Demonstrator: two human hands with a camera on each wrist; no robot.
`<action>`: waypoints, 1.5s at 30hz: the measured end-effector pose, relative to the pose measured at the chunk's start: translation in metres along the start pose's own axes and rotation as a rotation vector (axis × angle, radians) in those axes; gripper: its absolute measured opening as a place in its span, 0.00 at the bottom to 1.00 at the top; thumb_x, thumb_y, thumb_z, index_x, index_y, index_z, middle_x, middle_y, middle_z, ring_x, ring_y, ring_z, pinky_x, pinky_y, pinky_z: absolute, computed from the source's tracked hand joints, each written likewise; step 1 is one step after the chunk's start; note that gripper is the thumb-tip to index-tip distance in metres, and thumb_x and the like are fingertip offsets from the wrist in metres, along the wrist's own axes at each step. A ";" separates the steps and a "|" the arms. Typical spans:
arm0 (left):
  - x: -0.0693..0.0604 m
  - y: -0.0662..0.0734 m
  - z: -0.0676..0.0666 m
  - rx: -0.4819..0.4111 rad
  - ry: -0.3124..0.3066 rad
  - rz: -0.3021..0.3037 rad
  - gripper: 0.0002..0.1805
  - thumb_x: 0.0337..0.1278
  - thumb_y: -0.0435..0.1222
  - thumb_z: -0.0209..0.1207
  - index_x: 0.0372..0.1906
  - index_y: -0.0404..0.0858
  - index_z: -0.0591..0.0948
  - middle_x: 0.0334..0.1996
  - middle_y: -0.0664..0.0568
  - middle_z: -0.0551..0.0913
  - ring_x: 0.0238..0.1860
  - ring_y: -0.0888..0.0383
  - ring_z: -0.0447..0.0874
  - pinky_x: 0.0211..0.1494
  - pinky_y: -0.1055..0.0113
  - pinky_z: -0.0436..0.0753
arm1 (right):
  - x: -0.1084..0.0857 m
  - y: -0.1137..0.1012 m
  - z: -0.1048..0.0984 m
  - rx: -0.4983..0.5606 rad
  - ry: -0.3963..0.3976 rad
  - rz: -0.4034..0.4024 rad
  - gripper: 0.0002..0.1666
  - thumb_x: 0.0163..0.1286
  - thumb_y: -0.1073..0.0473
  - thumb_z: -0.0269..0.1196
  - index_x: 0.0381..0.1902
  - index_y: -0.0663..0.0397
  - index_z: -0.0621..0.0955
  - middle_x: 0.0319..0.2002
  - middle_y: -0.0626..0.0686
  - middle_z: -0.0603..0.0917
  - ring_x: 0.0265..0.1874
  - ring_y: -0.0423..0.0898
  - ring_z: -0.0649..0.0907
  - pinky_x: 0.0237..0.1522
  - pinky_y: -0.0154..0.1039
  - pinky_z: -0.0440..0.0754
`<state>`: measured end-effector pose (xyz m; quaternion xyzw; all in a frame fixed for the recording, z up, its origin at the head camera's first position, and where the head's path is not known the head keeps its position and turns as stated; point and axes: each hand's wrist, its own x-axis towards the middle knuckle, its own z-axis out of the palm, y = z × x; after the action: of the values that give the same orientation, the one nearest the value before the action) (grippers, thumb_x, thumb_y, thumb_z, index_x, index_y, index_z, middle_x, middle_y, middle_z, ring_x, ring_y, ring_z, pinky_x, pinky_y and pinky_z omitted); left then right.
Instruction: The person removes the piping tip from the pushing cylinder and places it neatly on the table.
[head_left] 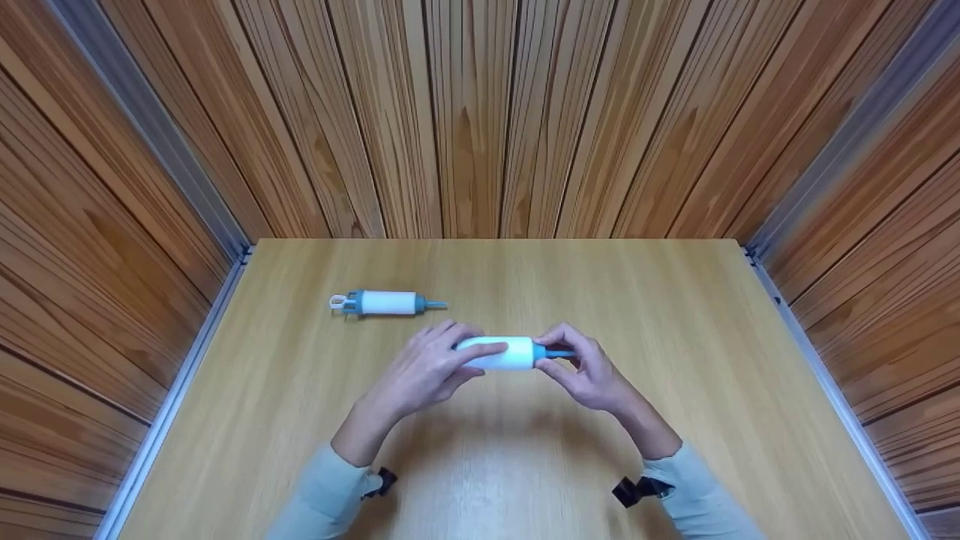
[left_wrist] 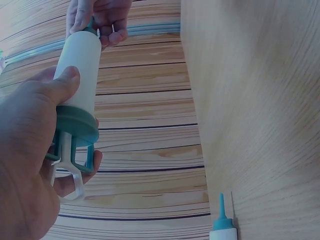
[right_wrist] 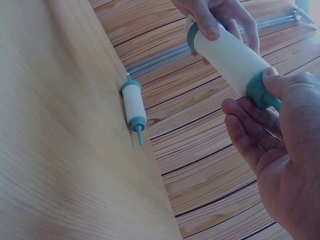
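Observation:
A large white syringe (head_left: pixel 516 354) with teal ends is held level above the table between both hands. My left hand (head_left: pixel 431 367) grips its barrel near the plunger end, thumb laid along the white wall. In the left wrist view, the teal collar (left_wrist: pixel 77 122) and the pale ring handle (left_wrist: pixel 75 189) show below that thumb. With thumb and fingers, my right hand (head_left: pixel 592 375) pinches the teal nozzle cap (right_wrist: pixel 257 90) at the other end. The thin nozzle points to the right, partly hidden by the right fingers.
A second, similar syringe (head_left: pixel 388 302) lies on the wooden table (head_left: pixel 637 300) behind the left hand, nozzle to the right. Wood-plank walls (head_left: pixel 472 120) with metal rails (head_left: pixel 180 375) enclose the table at the back and sides.

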<state>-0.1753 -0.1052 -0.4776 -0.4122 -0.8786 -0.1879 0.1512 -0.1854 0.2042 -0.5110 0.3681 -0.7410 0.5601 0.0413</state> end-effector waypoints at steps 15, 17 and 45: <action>-0.001 -0.004 0.003 -0.062 0.008 -0.006 0.26 0.75 0.42 0.74 0.73 0.58 0.85 0.63 0.49 0.91 0.59 0.48 0.89 0.58 0.53 0.91 | 0.000 0.002 0.004 0.013 0.008 -0.018 0.16 0.74 0.80 0.66 0.58 0.75 0.80 0.50 0.72 0.84 0.55 0.29 0.87 0.60 0.27 0.89; -0.002 -0.004 0.003 -0.068 0.003 -0.008 0.25 0.75 0.43 0.73 0.73 0.58 0.85 0.63 0.49 0.90 0.59 0.48 0.89 0.58 0.53 0.91 | 0.000 0.003 0.005 0.013 0.005 -0.024 0.17 0.74 0.80 0.66 0.58 0.75 0.79 0.50 0.72 0.84 0.55 0.30 0.86 0.60 0.27 0.89; 0.001 -0.002 0.009 -0.120 0.018 -0.021 0.24 0.76 0.42 0.72 0.72 0.56 0.85 0.61 0.48 0.91 0.58 0.48 0.89 0.58 0.52 0.92 | -0.002 0.005 0.000 -0.055 -0.001 -0.025 0.18 0.73 0.79 0.68 0.59 0.72 0.80 0.51 0.69 0.86 0.56 0.30 0.87 0.64 0.28 0.88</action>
<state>-0.1788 -0.1016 -0.4855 -0.4096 -0.8687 -0.2453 0.1320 -0.1868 0.2058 -0.5164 0.3765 -0.7514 0.5388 0.0580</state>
